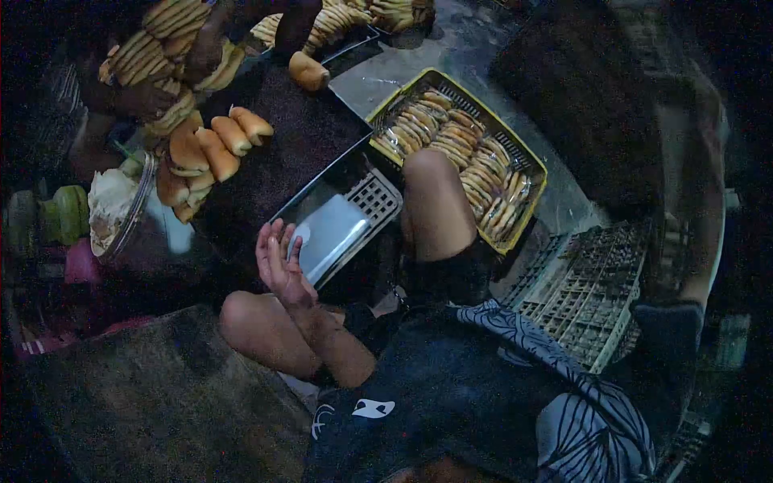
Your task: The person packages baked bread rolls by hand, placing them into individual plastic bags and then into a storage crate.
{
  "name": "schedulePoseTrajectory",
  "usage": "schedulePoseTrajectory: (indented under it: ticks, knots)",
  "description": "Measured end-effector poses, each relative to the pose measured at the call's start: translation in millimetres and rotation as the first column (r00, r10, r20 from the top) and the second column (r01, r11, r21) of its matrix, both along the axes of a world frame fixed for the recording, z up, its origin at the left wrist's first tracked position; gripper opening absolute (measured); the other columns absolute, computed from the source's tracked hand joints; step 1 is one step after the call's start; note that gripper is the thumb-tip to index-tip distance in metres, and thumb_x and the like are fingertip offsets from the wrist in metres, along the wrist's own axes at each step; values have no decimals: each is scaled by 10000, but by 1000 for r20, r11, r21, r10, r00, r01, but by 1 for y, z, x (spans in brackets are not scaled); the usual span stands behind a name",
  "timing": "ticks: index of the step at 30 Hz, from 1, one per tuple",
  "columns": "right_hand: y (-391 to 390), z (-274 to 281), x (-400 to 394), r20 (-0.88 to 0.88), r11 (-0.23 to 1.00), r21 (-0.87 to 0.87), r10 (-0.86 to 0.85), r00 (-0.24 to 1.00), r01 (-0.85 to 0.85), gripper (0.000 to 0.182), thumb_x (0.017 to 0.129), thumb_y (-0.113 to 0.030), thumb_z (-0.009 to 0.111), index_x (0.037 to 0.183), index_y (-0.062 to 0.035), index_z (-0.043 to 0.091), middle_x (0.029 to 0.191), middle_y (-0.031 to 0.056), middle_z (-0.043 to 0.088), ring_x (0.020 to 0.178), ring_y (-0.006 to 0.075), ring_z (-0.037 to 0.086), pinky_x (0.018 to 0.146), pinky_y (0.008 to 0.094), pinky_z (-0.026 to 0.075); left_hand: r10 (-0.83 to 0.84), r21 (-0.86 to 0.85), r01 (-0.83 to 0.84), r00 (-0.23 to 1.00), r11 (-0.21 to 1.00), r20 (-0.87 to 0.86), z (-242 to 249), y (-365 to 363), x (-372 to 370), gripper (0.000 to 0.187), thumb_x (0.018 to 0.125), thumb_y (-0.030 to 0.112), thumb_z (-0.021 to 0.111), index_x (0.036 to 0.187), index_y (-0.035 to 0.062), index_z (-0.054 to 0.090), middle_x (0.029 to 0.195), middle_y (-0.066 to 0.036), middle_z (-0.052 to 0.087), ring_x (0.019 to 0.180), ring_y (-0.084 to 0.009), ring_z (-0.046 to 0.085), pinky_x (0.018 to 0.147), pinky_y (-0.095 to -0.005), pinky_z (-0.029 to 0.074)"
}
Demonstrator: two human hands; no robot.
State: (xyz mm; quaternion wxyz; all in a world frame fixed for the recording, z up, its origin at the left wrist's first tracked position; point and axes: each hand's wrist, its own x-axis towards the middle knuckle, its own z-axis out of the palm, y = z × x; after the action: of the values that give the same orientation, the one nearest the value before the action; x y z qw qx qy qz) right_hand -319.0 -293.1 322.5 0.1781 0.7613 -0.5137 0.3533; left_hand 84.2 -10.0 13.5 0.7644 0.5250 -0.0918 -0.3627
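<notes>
My left hand [282, 262] is raised above my left knee, its fingers apart and nothing in them. Beside its fingertips is a stack of pale plastic bags [334, 229], lying on a light plastic crate [378, 197]. A bit of skin beside a dark wristband, between my legs, seems to be my right hand [388, 303]; its fingers cannot be made out. Beyond my left hand a dark tray [274, 153] holds several bread rolls [217, 153]. To the right of it, a yellow crate [538, 181] contains rows of flat breads in clear wrapping [459, 137].
Another person's dark hand [298, 28] reaches over a bread roll [309, 72] at the tray's far edge. More filled breads [153, 56] are stacked at upper left. A bowl of pale cream [117, 205] stands left of the tray. An upturned grey crate [584, 282] lies to the right.
</notes>
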Motion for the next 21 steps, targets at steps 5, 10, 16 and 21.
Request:
schedulePoseTrajectory:
  ticks: [5,10,16,21]
  knots:
    - [-109,-39,-28,-146,995,54,-79,986,87,236,824,-259,408,913,-63,505,764,140,569,688,288,579,583,395,469,-72,-98,82,993,992,93,-4,-11,-15,380,866,214,390,1179,5,340,1127,-148,459,1021,-237,470,847,-350,383]
    - [-150,-191,8,-260,952,303,36,965,46,253,831,-271,399,871,-68,546,728,125,583,656,282,589,562,389,476,-101,-142,142,959,980,264,-12,6,-7,402,853,179,391,1188,-26,305,1129,-177,445,1028,-250,463,862,-358,373]
    - [-85,-348,114,-480,798,543,39,877,262,219,822,-250,430,851,-75,559,613,96,571,572,274,588,480,376,464,0,-78,8,996,997,95,-10,-2,-3,440,819,162,377,1197,-48,292,1167,-212,411,1045,-294,447,891,-393,350]
    - [-53,-458,113,-330,783,613,378,865,-108,247,783,-349,466,759,-120,557,628,110,563,561,250,572,457,367,435,-206,22,204,971,979,126,-7,-43,-19,475,824,231,405,1213,-19,297,1183,-190,409,1064,-288,433,895,-384,344]
